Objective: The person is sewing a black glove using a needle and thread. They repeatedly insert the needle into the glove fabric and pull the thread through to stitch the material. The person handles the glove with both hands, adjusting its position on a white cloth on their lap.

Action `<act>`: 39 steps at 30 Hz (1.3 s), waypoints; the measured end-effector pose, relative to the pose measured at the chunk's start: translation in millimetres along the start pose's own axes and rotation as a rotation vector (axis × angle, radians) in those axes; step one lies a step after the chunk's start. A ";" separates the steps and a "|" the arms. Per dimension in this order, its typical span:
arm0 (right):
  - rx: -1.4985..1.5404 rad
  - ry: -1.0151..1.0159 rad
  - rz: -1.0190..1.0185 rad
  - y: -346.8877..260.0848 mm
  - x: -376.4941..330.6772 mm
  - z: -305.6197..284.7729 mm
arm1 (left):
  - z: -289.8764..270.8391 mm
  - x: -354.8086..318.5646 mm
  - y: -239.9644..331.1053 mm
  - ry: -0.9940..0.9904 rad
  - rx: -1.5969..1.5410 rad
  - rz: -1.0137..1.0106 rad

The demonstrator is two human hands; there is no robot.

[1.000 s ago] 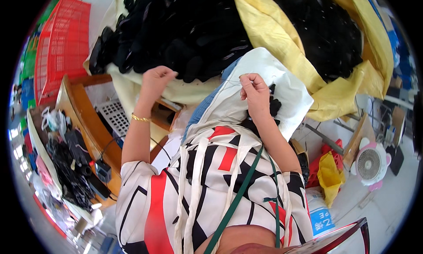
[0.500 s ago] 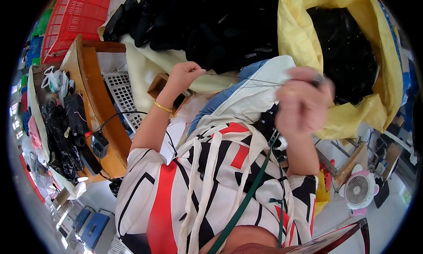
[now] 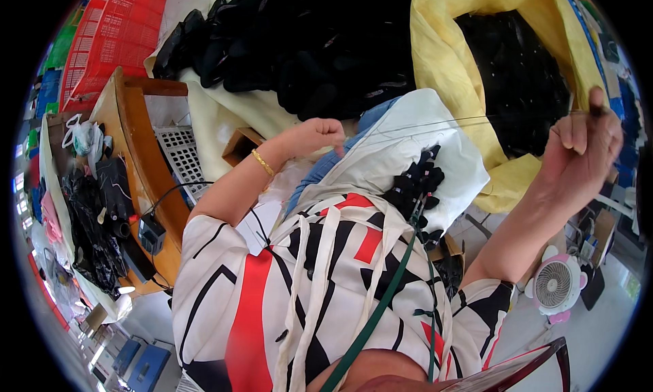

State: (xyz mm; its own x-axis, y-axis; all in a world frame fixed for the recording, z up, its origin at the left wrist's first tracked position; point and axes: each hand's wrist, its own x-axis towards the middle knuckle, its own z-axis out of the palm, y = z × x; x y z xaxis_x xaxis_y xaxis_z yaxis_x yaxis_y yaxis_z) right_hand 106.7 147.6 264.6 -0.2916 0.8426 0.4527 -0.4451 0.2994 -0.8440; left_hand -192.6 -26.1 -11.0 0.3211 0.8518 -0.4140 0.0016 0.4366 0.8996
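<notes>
Right hand [image 3: 581,133] has travelled outward since the previous frame, from above the right side of the white cloth [image 3: 401,130] to beyond the mouth of the yellow sack [image 3: 445,48], widening the gap between the hands. Left hand [image 3: 320,137] is near the cloth's upper left edge, its fingers curled in and closed on the dark thread [image 3: 486,116]. Right fingers are folded toward the palm with the thread running to them and appear closed on it; the raised fingertip is blurred. The thread is drawn nearly straight between both hands, crossing above the cloth's upper part and the sack's opening. Small black pieces [image 3: 416,182] lie bunched on the cloth toward its lower right edge. Beyond the cloth's upper edge, black items [image 3: 306,86] are heaped on a cream sheet [image 3: 211,106].
</notes>
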 end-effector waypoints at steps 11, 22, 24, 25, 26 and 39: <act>0.563 0.290 0.320 -60.1 25.0 -216.8 | -10.3 -28.6 146.0 -0.174 -0.331 0.131; 0.085 0.802 -0.068 -224.4 -25.0 -478.6 | 4.3 32.9 176.0 -0.187 -0.242 -0.046; -0.016 0.898 -0.078 -231.3 -50.0 -504.6 | 6.3 45.1 161.6 -0.186 -0.239 -0.113; -0.062 0.948 -0.076 -228.0 -61.5 -513.9 | 7.7 50.7 154.7 -0.179 -0.236 -0.153; -0.102 1.069 -0.093 -222.4 -71.5 -516.2 | 11.7 55.2 151.1 -0.186 -0.221 -0.187; -0.229 1.352 -0.214 -216.1 -224.6 -489.5 | 94.6 78.5 166.4 -0.362 -0.314 -0.212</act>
State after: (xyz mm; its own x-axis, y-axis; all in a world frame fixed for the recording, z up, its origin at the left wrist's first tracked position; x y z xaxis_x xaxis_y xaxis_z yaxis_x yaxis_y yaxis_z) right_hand 682.8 112.8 204.4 0.8601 0.5064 0.0618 -0.1910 0.4319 -0.8815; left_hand -77.5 86.0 119.3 0.6512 0.6049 -0.4583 -0.1639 0.7018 0.6933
